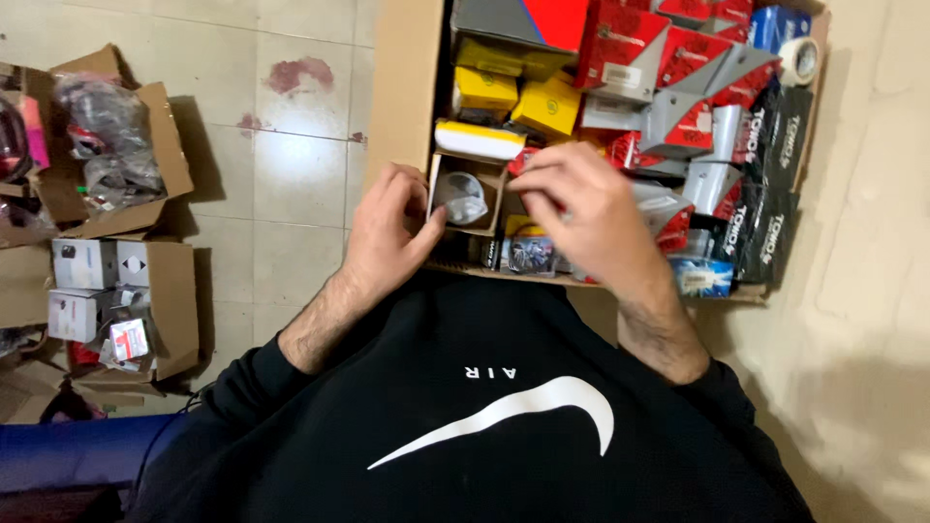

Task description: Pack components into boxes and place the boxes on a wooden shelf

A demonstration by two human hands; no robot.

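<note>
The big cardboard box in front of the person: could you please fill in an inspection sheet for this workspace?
Surface: pale floor tiles with reddish stains.
Job's things: small open brown carton holding a clear-bagged part, inside the big cardboard box.
Clutter: yellow boxes, red-and-grey boxes, black boxes, tape roll, packed tight.
Hands: left hand touches the small carton's edge; right hand reaches among the packets beside it.
Cables: nothing seen.
Surroundings: open cartons of bagged parts on the left; pale wall on the right.
</note>
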